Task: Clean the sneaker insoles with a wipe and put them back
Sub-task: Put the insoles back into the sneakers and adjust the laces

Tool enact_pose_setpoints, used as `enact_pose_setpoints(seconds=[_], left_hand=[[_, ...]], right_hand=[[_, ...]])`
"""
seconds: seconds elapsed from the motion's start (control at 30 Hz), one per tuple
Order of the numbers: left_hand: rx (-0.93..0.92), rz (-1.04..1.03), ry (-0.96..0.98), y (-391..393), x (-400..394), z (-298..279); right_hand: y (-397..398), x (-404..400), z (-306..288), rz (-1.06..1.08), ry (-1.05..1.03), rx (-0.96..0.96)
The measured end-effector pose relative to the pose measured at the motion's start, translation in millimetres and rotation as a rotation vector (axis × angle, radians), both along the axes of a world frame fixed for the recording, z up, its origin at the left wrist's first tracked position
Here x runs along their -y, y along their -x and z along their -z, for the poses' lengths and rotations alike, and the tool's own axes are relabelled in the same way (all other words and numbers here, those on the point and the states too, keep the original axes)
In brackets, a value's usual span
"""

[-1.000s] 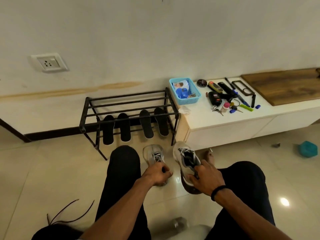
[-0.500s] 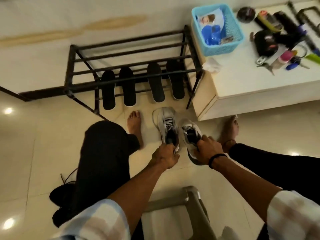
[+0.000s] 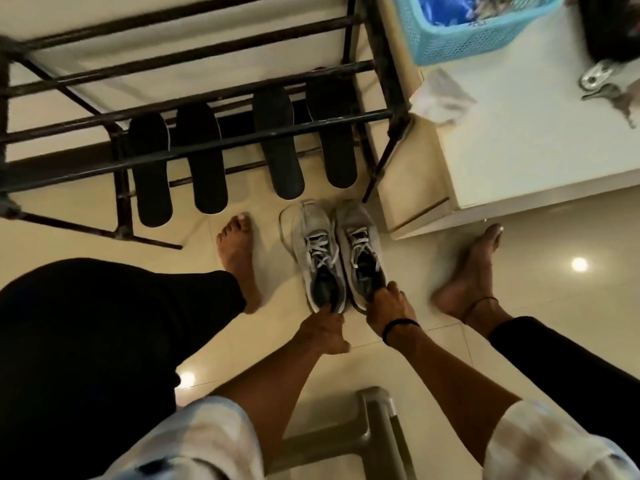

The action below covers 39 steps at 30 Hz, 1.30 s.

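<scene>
On the floor between the bare feet, both sneakers [image 3: 341, 252] now stood side by side, set down since a second earlier, left hand [image 3: 323, 329] and right hand [image 3: 386, 306] each gripping a heel. Four insoles [image 3: 242, 150] leaned untouched under the far rack [image 3: 194, 84]; judged, refitting remained.

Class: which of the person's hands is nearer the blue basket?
Right. The right hand grips a sneaker's heel, below the blue basket; the left hand grips the other sneaker's heel, further left.
</scene>
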<state>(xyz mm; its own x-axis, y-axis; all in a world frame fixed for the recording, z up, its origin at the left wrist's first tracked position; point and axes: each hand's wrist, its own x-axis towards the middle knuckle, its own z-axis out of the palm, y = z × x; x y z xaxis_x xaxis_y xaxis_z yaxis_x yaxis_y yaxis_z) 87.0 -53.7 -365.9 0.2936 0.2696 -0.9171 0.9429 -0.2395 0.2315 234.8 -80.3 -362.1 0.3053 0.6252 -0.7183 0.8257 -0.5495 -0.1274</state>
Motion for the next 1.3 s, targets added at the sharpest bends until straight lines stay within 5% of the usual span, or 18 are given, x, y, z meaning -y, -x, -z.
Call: enact_pose_setpoints(seconds=[0.2, 0.37, 0.43, 0.57, 0.87, 1.03, 1.3], left_hand=[[-0.013, -0.05, -0.013, -0.2, -12.9, -3.6], [0.053, -0.134, -0.337, 9.1, -17.3, -42.0], [0.055, -0.11, -0.489, 11.6, -25.6, -67.9], [0.063, -0.171, -0.656, 8.6, -52.8, -111.0], [0.183, -0.135, -0.673, 20.1, -68.7, -203.3], [0.272, -0.07, -0.717, 36.4, -43.2, -261.1], [0.49, -0.004, -0.802, 33.0, 9.7, -359.4]], right_hand=[[-14.5, -14.2, -53.3, -0.098, -0.108, -0.134], [-37.0, -39.7, -166.2, -0.374, -1.021, -0.018], [-55.9, -57.2, -197.3, -0.336, -1.18, 0.094], [-83.1, -97.7, -216.9, -0.292, -1.014, 0.217], [-65.8, -120.2, -238.1, -0.28, -0.768, 0.283], [-37.4, -71.5, -277.8, -0.158, -0.767, 0.046], [-15.0, -4.2, -332.7, 0.171, -0.367, -0.344]])
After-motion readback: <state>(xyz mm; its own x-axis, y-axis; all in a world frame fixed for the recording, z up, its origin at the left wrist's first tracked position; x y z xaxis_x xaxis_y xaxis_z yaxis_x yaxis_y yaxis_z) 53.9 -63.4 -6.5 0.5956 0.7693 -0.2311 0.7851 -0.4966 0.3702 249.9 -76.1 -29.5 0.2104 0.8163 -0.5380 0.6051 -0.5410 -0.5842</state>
